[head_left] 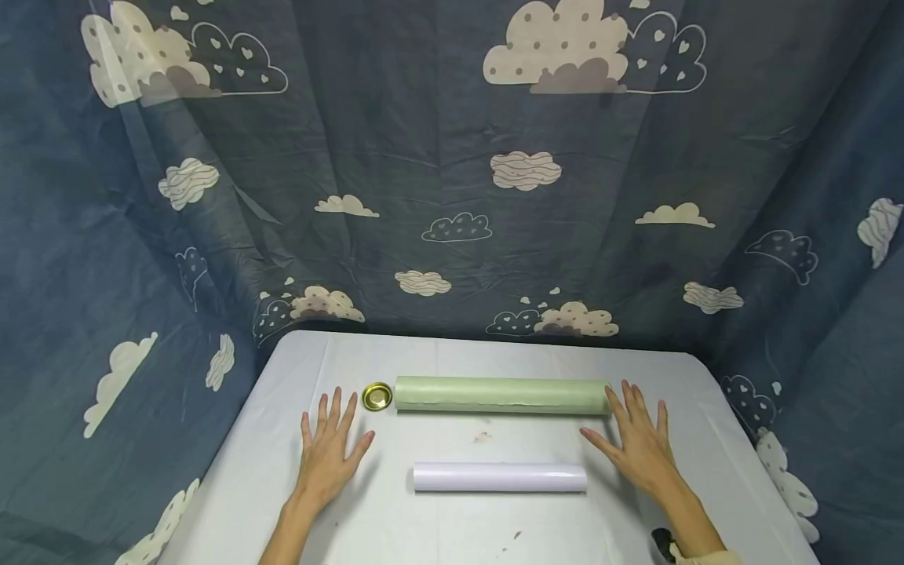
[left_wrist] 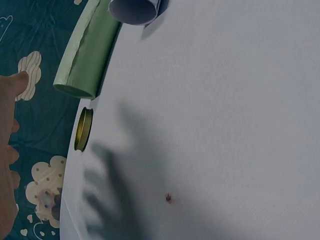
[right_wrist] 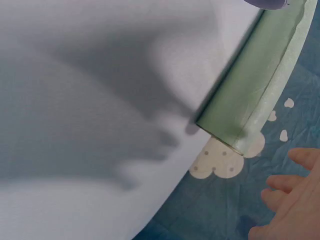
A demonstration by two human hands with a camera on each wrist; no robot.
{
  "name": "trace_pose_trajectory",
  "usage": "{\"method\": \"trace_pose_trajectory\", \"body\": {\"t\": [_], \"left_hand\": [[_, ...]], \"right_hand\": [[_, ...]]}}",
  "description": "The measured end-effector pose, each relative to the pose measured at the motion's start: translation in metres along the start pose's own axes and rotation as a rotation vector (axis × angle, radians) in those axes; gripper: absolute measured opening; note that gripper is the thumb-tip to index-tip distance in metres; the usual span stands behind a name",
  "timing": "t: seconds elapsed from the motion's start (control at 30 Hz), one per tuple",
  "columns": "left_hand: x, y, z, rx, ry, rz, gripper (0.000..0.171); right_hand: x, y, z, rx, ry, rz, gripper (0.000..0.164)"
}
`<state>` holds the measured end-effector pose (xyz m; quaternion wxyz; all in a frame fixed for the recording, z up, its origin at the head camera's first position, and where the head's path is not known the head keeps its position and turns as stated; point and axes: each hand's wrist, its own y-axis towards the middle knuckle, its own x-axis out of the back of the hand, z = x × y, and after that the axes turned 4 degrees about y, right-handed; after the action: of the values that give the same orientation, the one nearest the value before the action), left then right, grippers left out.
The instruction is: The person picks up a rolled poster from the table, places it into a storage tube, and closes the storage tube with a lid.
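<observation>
My left hand [head_left: 327, 455] is spread with straight fingers over the left of the table, holding nothing, just below a small gold lid-like round dish [head_left: 377, 396]. On the other side my right hand [head_left: 641, 447] is likewise spread, its fingertips near the right end of a long green roll [head_left: 501, 395]. A shorter pale lavender roll [head_left: 500, 477] lies between the hands, parallel to the green one and nearer the front. In the left wrist view the gold dish [left_wrist: 84, 129] sits beyond the end of the green roll [left_wrist: 92, 55]. Both hands cast shadows on the cloth.
A white-covered table [head_left: 395, 534] with rounded far corners carries everything. Small brownish stains [head_left: 482, 437] mark its cloth. Dark blue cloud-patterned curtains [head_left: 438, 157] hang behind and along both sides. A black object [head_left: 662, 543] shows by the right wrist.
</observation>
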<state>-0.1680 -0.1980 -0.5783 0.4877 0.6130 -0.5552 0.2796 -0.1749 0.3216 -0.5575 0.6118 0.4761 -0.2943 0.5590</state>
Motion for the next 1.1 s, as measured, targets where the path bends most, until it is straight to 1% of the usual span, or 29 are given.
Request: {"method": "trace_pose_trajectory", "body": {"t": [0.17, 0.4, 0.6, 0.67, 0.8, 1.0, 1.1], "left_hand": [[-0.002, 0.000, -0.010, -0.022, -0.017, -0.028, 0.077], [-0.010, 0.001, -0.022, -0.070, -0.031, -0.028, 0.075], [-0.017, 0.003, -0.036, -0.132, -0.033, -0.043, 0.074], [-0.020, 0.004, -0.042, -0.153, -0.040, -0.038, 0.074], [-0.027, 0.003, -0.053, -0.210, -0.035, -0.042, 0.075], [-0.041, 0.001, -0.067, -0.340, 0.024, -0.068, 0.076], [-0.046, 0.001, -0.075, -0.377, 0.055, -0.071, 0.075]], "right_hand": [[-0.001, 0.010, 0.004, 0.016, -0.015, -0.008, 0.097], [-0.003, 0.020, 0.014, 0.037, 0.008, 0.002, 0.096], [-0.008, 0.030, 0.023, 0.039, 0.018, 0.015, 0.098], [-0.010, 0.033, 0.025, 0.040, 0.013, 0.025, 0.098], [-0.016, 0.039, 0.027, 0.046, 0.001, 0.045, 0.100], [-0.024, 0.048, 0.036, 0.063, 0.004, 0.063, 0.103], [-0.028, 0.054, 0.041, 0.073, 0.002, 0.072, 0.102]]}}
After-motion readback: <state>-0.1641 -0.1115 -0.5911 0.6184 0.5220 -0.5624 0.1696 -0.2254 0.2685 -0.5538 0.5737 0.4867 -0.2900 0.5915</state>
